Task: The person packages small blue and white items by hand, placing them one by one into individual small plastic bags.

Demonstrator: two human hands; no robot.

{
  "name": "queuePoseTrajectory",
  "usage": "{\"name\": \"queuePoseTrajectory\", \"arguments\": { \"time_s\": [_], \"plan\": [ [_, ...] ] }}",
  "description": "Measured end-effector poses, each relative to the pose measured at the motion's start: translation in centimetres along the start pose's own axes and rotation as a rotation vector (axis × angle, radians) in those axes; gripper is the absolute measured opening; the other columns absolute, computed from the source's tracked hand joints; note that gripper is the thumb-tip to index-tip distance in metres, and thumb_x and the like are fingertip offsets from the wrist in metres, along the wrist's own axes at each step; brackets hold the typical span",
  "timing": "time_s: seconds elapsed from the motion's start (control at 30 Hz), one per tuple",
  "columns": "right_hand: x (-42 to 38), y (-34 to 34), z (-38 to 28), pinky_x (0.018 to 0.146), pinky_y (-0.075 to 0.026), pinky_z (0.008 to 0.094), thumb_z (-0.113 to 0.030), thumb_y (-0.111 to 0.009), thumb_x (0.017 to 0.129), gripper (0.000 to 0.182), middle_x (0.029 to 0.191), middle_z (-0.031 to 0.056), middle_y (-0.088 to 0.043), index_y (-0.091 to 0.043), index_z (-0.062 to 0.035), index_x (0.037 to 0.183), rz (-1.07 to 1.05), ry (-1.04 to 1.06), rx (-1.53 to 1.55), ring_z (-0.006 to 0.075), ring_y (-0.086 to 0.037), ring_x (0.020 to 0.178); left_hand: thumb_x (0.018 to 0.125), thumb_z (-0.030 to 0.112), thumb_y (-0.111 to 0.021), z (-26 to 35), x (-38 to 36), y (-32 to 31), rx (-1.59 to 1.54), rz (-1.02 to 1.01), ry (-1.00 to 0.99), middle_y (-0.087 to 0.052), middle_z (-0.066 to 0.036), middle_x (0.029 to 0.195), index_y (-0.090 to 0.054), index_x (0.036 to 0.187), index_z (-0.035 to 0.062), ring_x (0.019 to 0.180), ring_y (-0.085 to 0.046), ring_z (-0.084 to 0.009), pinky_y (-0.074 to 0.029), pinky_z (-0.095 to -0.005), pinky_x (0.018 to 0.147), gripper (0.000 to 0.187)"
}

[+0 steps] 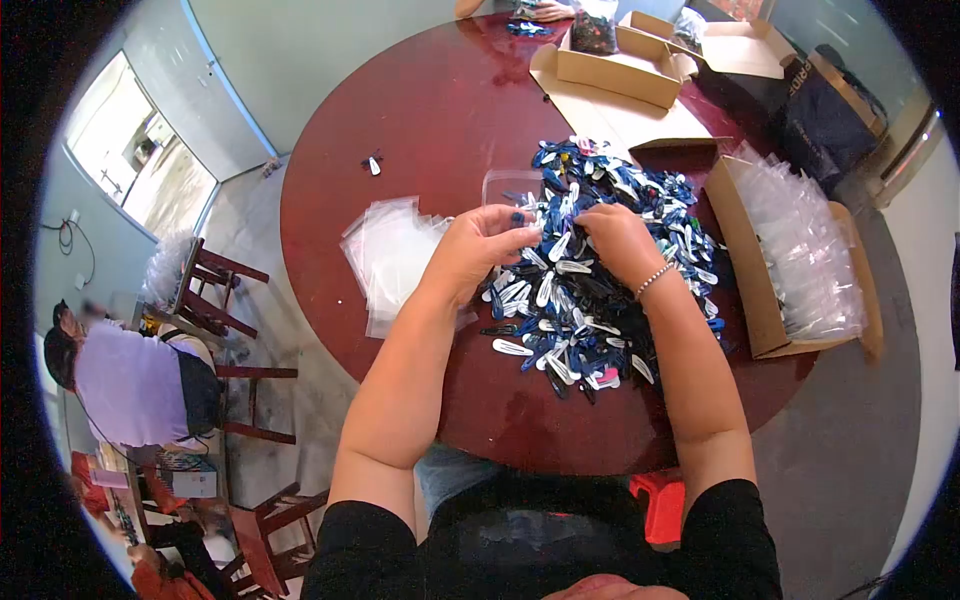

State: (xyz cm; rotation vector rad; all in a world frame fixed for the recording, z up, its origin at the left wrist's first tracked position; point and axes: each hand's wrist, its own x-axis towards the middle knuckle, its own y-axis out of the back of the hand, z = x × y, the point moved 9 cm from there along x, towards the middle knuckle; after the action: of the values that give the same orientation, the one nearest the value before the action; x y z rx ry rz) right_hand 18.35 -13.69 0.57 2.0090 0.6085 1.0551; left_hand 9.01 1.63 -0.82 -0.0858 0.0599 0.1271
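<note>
A large heap of blue, white and black hair clips (575, 345) lies on the round dark red table (400, 110). Over the heap's left part, my left hand (485, 245) is closed, thumb and fingers pinched around something too small to make out. My right hand (618, 240), with a beaded bracelet at the wrist, reaches into the heap with its fingers closed at the clips. Beyond my left hand lies a clear plastic bag or tray (510, 186). Flat clear plastic bags (395, 250) are stacked to the left of the heap.
An open carton of filled clear bags (805, 250) stands at the right. Cardboard boxes (620, 70) are at the far side, near a co-worker's hand (548, 11). Two loose clips (374, 166) lie at the left. A seated person (135, 385) and wooden stools (225, 280) are beyond the table.
</note>
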Motion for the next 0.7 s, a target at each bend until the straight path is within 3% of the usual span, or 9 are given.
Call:
{"name": "queuePoseTrajectory", "arguments": {
  "time_s": [0.1,0.17,0.33,0.43,0.5,0.6,0.63,0.7],
  "plan": [
    [-0.1,-0.3,-0.5,0.075,-0.051,0.0383,-0.005,-0.062,0.080,0.012,0.084,0.0163,-0.065,-0.068,-0.0015,0.089,-0.021,0.104,-0.078,0.0338,-0.062,0.081,0.086,0.021,-0.068,0.2,-0.3,-0.3,-0.033,-0.011,0.026,-0.069,-0.006,0.097,-0.063,0.109,0.0073,0.093,-0.064,-0.0129,-0.047,-0.0261,0.076,0.028],
    [-0.1,0.0,0.6,0.073,-0.051,0.0376,-0.006,-0.063,0.079,0.010,0.082,0.0160,-0.064,-0.069,-0.0018,0.085,-0.071,-0.076,0.032,0.0332,-0.063,0.078,0.087,0.024,-0.066,-0.4,-0.1,-0.3,-0.137,-0.056,0.078,-0.068,-0.006,0.097,-0.063,0.109,0.0073,0.092,-0.064,-0.0136,-0.049,-0.0268,0.075,0.027],
    [-0.1,-0.2,0.9,0.072,-0.051,0.0371,-0.008,-0.066,0.077,0.010,0.080,0.0159,-0.064,-0.069,-0.0019,0.084,-0.122,-0.140,0.119,0.0321,-0.063,0.076,0.092,0.030,-0.059,-0.6,-0.1,-0.2,-0.248,-0.067,0.114,-0.068,-0.010,0.101,-0.060,0.113,0.0058,0.092,-0.065,-0.0159,-0.052,-0.0254,0.070,0.032],
    [-0.1,0.0,0.8,0.071,-0.051,0.0371,-0.008,-0.067,0.076,0.012,0.080,0.0156,-0.064,-0.069,-0.0022,0.086,-0.063,-0.138,0.020,0.0312,-0.064,0.076,0.091,0.029,-0.063,-0.8,-0.1,-0.7,-0.407,-0.141,0.134,-0.069,-0.007,0.096,-0.063,0.109,0.0052,0.093,-0.064,-0.0156,-0.049,-0.0283,0.077,0.030],
    [0.0,0.2,0.6,0.074,-0.051,0.0394,-0.011,-0.065,0.078,0.011,0.082,0.0172,-0.065,-0.067,-0.0022,0.085,-0.068,-0.166,-0.001,0.0345,-0.063,0.080,0.093,0.028,-0.058,-1.0,-0.1,-1.2,-0.427,-0.209,0.132,-0.067,-0.011,0.104,-0.059,0.115,0.0033,0.097,-0.064,-0.0182,-0.053,-0.0310,0.078,0.033],
    [0.8,3.4,-1.3,0.071,-0.051,0.0379,-0.009,-0.065,0.079,0.009,0.082,0.0168,-0.065,-0.066,-0.0008,0.084,0.108,-0.118,0.205,0.0334,-0.063,0.078,0.092,0.024,-0.060,-1.1,0.1,-1.4,-0.232,-0.199,0.082,-0.067,-0.010,0.105,-0.059,0.116,0.0025,0.098,-0.064,-0.0181,-0.052,-0.0320,0.081,0.033],
    [1.1,4.7,-2.3,0.068,-0.051,0.0351,-0.007,-0.066,0.078,0.009,0.082,0.0156,-0.065,-0.065,0.0002,0.084,0.168,-0.114,0.248,0.0305,-0.064,0.076,0.092,0.024,-0.060,-1.1,0.1,-1.6,-0.235,-0.197,0.080,-0.067,-0.010,0.105,-0.059,0.116,0.0025,0.098,-0.064,-0.0181,-0.052,-0.0320,0.081,0.033],
    [1.4,6.9,-4.9,0.063,-0.049,0.0267,-0.003,-0.066,0.081,0.010,0.080,0.0090,-0.065,-0.066,-0.0003,0.091,0.242,-0.023,0.335,0.0170,-0.062,0.069,0.090,0.020,-0.063,-1.1,-0.2,-2.3,-0.119,-0.214,0.099,-0.067,-0.009,0.105,-0.059,0.117,0.0035,0.098,-0.064,-0.0172,-0.051,-0.0296,0.080,0.032]
  ]
}}
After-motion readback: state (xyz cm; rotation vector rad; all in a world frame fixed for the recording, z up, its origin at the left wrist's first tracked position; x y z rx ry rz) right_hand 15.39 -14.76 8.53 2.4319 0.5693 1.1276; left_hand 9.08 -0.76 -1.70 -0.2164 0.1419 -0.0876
